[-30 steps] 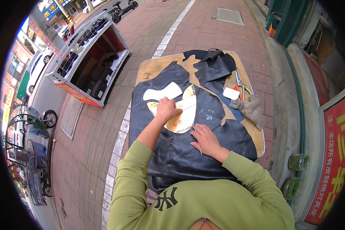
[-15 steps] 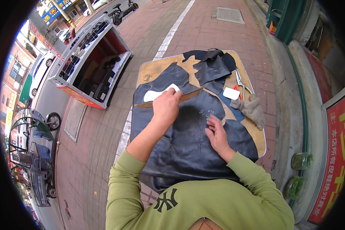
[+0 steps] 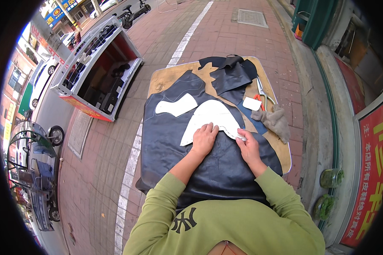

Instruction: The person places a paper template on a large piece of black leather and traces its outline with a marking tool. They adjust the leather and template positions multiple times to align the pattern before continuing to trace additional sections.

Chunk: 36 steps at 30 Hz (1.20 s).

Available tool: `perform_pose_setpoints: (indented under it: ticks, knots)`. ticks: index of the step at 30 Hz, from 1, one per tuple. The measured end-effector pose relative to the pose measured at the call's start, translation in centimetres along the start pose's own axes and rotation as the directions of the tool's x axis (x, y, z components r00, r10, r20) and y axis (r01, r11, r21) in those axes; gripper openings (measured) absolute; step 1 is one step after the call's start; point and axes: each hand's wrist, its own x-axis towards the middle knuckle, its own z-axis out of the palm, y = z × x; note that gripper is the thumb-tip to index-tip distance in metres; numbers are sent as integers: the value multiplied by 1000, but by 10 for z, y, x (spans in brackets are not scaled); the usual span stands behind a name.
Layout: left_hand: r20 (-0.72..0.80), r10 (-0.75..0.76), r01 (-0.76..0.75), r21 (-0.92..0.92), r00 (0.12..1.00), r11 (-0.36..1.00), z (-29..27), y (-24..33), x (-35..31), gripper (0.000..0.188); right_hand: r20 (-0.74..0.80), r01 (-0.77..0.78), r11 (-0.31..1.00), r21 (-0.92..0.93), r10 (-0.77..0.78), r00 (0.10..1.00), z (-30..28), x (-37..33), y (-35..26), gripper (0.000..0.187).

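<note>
My left hand (image 3: 204, 138) lies flat, fingers together, on the white pattern (image 3: 210, 119) atop the black leather (image 3: 208, 170) mid-surface. My right hand (image 3: 247, 146) pinches the pattern's edge at three o'clock; scissors (image 3: 261, 91) lie toward one o'clock.

Olive-green long-sleeved sweatshirt, black emblem on chest, cuffs pushed up forearms

White pattern piece (image 3: 210, 117) now lies flat under left hand (image 3: 204, 138).
</note>
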Motion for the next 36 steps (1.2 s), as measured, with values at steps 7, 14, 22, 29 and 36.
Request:
perform_pose_setpoints:
  ticks: [7,14,22,29,36]
  knots:
    - [25,-26,25,38,999,999,10,0,4,36,25,78,993,-86,-76,997,-3,13,6,29]
    - [113,118,-131,117,987,984,8,-7,8,38,-129,8,999,52,-1,992,-27,-2,22,24]
    - [334,270,-352,215,903,911,-2,-6,22,52,-31,175,960,-219,-186,982,-30,-9,2,22]
    - [357,270,-345,165,894,924,-6,-10,19,52,-33,217,937,-275,-235,972,-29,-10,-6,18]
    - [340,270,-341,168,901,925,-10,-15,9,51,-53,211,949,-232,-229,972,-28,-10,-5,15]
